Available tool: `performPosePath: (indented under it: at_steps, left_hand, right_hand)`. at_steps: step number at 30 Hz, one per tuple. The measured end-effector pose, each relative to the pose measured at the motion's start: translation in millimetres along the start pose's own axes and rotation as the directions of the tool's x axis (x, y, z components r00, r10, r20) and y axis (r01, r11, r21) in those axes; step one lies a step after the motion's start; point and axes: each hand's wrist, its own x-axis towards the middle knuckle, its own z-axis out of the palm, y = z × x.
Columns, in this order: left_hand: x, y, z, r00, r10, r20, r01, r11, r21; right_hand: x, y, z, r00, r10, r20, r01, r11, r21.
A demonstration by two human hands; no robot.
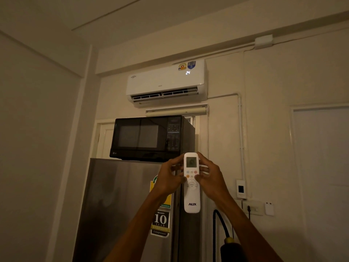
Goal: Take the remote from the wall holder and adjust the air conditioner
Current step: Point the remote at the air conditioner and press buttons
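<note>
Both hands clamp one white remote (191, 183), held upright with its screen end up and the "AUX" mark at its free lower end. The left hand (168, 179) closes on the left edge: its fingers (174, 163) curl behind and beside the screen, and its thumb (182, 179) lies on the front near the orange button. The right hand (211, 178) closes on the right edge: one finger (200, 157) reaches up beside the screen, and its thumb (198, 178) presses the face just below the small coloured buttons, at the upper rim of the round pad. The two thumbs sit near each other across the button rows. The small screen between the fingertips shows a dim display too faint to read. Directly behind the hands stands a grey fridge (120, 205) carrying stickers, one reading "10 YEAR", just below the left wrist. Above the fingertips, on top of the fridge, rests a black microwave (149, 138). Higher still, well above the remote, the air conditioner (166, 82) hangs on the wall with its flap open and "24" lit on its front. To the right of the right hand, on the wall, are a small switch box (241, 188) and an outlet (253, 208); below the right forearm a black hose (220, 224) curves downward.
</note>
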Motion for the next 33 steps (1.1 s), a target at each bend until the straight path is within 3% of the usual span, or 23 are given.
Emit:
performPosePath:
  at_steps: [33]
  left_hand:
    - [-8, 27, 5, 1.0, 0.023, 0.015, -0.022, 0.999, -0.036]
  right_hand:
    - [-5, -10, -8, 1.0, 0.002, -0.024, -0.002, 0.999, -0.034]
